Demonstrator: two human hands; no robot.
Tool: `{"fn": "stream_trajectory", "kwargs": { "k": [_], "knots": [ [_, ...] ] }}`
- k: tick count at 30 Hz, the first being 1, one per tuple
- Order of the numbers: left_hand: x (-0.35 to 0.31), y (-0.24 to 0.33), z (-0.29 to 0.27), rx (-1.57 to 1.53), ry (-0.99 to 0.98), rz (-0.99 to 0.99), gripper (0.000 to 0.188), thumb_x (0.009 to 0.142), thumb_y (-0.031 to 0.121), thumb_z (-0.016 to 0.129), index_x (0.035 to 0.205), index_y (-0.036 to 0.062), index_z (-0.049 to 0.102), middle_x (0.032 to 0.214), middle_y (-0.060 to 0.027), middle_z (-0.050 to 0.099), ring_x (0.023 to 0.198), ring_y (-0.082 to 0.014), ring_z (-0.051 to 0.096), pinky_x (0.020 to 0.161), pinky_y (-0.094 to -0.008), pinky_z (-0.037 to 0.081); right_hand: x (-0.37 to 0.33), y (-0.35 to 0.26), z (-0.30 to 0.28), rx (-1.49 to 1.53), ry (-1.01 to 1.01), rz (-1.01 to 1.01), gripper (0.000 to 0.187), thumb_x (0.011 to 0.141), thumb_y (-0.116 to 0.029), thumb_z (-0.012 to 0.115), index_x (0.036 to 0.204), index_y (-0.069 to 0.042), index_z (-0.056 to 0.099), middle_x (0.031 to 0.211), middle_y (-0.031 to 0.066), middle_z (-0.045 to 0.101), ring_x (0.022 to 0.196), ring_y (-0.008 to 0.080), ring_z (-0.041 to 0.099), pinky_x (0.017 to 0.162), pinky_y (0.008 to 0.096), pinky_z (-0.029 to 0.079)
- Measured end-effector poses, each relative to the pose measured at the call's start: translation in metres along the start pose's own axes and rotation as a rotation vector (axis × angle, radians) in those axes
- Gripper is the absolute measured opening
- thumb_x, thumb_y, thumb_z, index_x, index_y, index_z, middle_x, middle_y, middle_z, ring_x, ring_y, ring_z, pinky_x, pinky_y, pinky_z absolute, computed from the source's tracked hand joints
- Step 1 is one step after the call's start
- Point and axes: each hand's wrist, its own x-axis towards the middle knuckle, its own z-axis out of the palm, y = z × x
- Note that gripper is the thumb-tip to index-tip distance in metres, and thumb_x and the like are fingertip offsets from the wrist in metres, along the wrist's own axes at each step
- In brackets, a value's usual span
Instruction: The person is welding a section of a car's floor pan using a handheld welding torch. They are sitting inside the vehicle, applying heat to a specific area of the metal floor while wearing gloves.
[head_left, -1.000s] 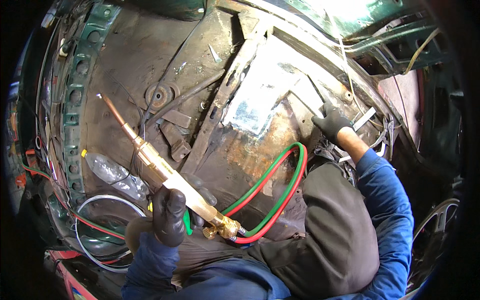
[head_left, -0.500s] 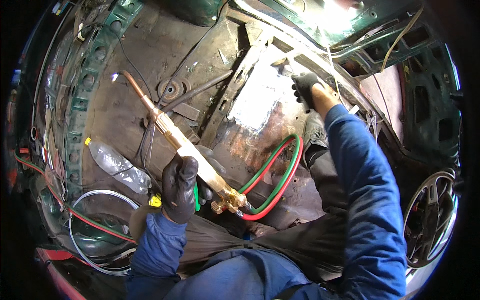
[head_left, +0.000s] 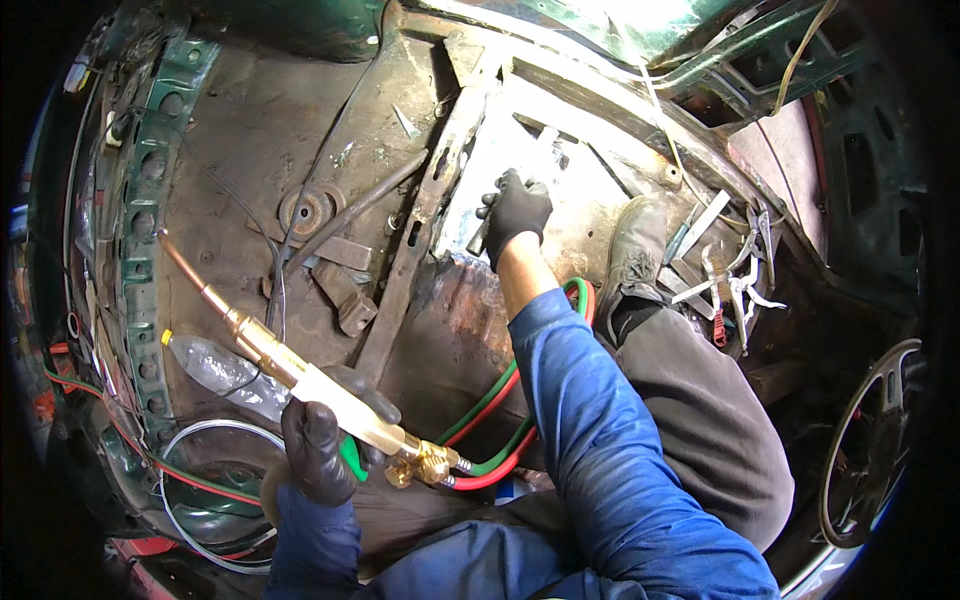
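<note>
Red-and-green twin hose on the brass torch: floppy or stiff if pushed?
The twin hose probably bends springily rather than collapsing, given its smooth curves. Pushing it may tug the torch in the left hand, since it joins the valve end.

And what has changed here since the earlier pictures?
The right hand has moved left, over the bright metal sheet; glare hides what, if anything, it grips. Unchanged: the left hand still holds the torch, and the bottle lies in place.
</note>
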Motion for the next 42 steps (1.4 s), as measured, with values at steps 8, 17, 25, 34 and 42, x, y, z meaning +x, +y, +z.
{"fn": "stream_trajectory", "kwargs": {
  "k": [8,17,25,34,42],
  "knots": [
    [0.017,0.006,0.018,0.099,0.018,-0.037,0.073,0.098,0.066,0.064,0.114,-0.0048,0.059,0.084,-0.0203,0.073,0.056,-0.0183,0.067,0.045,-0.0263,0.051,0.015,0.032,-0.008,-0.162,0.129,-0.147,0.020,0.100,-0.015,0.062,0.110,-0.003,0.050,0.080,0.0086,0.061,0.056,0.0176,0.058,0.050,0.0355,0.048],
    [0.022,0.007,0.017,0.113,-0.022,-0.089,0.071,0.099,0.067,0.061,0.116,-0.0026,0.058,0.084,-0.0208,0.072,0.055,-0.0200,0.065,0.046,-0.0285,0.051,-0.012,0.005,0.013,-0.055,0.033,-0.014,0.017,0.100,-0.014,0.062,0.108,-0.004,0.051,0.073,0.0068,0.058,0.052,0.0173,0.055,0.046,0.0356,0.045],
    [0.024,0.007,0.020,0.090,-0.029,-0.132,0.074,0.096,0.069,0.065,0.113,-0.0034,0.060,0.086,-0.0198,0.074,0.058,-0.0187,0.068,0.048,-0.0274,0.053,0.001,0.018,0.006,-0.092,0.066,-0.087,0.015,0.101,-0.013,0.061,0.106,-0.003,0.052,0.074,0.0063,0.059,0.053,0.0159,0.055,0.045,0.0352,0.045],
    [0.023,0.002,0.018,0.043,-0.054,-0.128,0.069,0.099,0.064,0.064,0.115,-0.0031,0.059,0.087,-0.0211,0.074,0.056,-0.0183,0.067,0.048,-0.0280,0.053,-0.014,0.002,0.009,-0.097,-0.006,-0.018,0.015,0.103,-0.016,0.061,0.102,-0.005,0.051,0.077,0.0061,0.057,0.053,0.0147,0.055,0.044,0.0329,0.045],
    [0.024,-0.003,0.020,0.092,-0.041,-0.081,0.069,0.100,0.063,0.063,0.116,-0.0039,0.059,0.089,-0.0220,0.075,0.056,-0.0184,0.067,0.048,-0.0275,0.052,-0.003,0.013,0.006,-0.050,0.040,-0.072,0.012,0.101,-0.013,0.061,0.104,-0.004,0.052,0.072,0.0057,0.057,0.051,0.0156,0.054,0.045,0.0344,0.044]
  ]
}}
